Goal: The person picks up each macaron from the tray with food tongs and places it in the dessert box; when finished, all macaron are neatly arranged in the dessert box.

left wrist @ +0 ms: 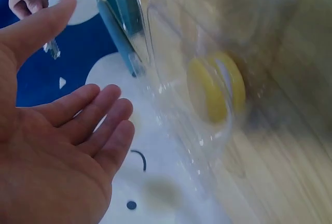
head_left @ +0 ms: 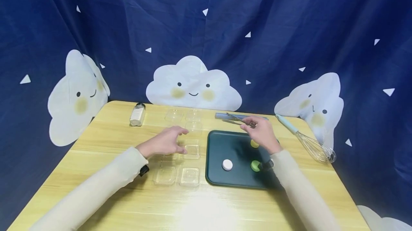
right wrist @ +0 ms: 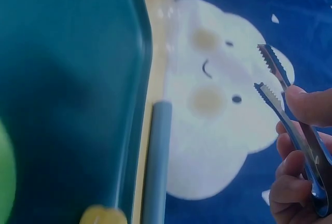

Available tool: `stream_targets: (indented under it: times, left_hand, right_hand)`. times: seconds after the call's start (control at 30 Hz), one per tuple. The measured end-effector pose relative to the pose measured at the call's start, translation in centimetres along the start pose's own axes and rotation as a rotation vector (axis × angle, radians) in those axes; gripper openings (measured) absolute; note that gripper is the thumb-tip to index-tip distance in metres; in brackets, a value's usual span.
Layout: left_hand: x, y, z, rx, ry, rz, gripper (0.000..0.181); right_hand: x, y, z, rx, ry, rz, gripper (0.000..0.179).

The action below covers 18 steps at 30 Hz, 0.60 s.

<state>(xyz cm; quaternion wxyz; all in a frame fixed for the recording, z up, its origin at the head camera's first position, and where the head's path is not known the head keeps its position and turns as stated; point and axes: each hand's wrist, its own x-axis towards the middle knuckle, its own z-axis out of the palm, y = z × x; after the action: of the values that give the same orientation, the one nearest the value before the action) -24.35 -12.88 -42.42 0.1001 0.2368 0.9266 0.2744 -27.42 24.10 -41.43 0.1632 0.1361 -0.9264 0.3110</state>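
My left hand (head_left: 165, 141) hovers with spread fingers over several clear plastic boxes (head_left: 189, 176), holding nothing. In the left wrist view its fingers are relaxed, thumb apart, and a yellow macaron (left wrist: 205, 89) shows in one of the clear boxes beside it. My right hand (head_left: 263, 134) grips metal tongs (right wrist: 290, 125) between thumb and fingers. Their serrated tips stand apart with nothing between them. Beneath that hand lies a dark green tray (head_left: 214, 141) bearing a white macaron (head_left: 227, 165), a green macaron (head_left: 255, 166) and a yellow macaron (head_left: 254, 144), the last partly hidden by the hand.
A jar with a black lid (head_left: 137, 115) stands at the back left of the wooden table (head_left: 128, 202). Behind the tray lies a blue-grey cylinder (head_left: 222, 116). At the right edge is a whisk (head_left: 305, 139) with a light blue handle. A dark blue curtain (head_left: 180, 16) hangs behind.
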Motion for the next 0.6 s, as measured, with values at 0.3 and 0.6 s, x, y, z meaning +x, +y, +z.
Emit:
stream_targets:
  times: [0.3,0.6]
  left_hand:
    - [0.7,0.8,1.0,-0.013,-0.057,-0.024,0.084]
    - [0.5,-0.5,1.5,0.058,-0.059,-0.017,0.082]
  right_hand:
    - [-1.5,3.3,-2.6,-0.055,0.075,0.056,0.024]
    - [-3.2,5.5,-3.6,-0.068,0.065,0.124,0.025]
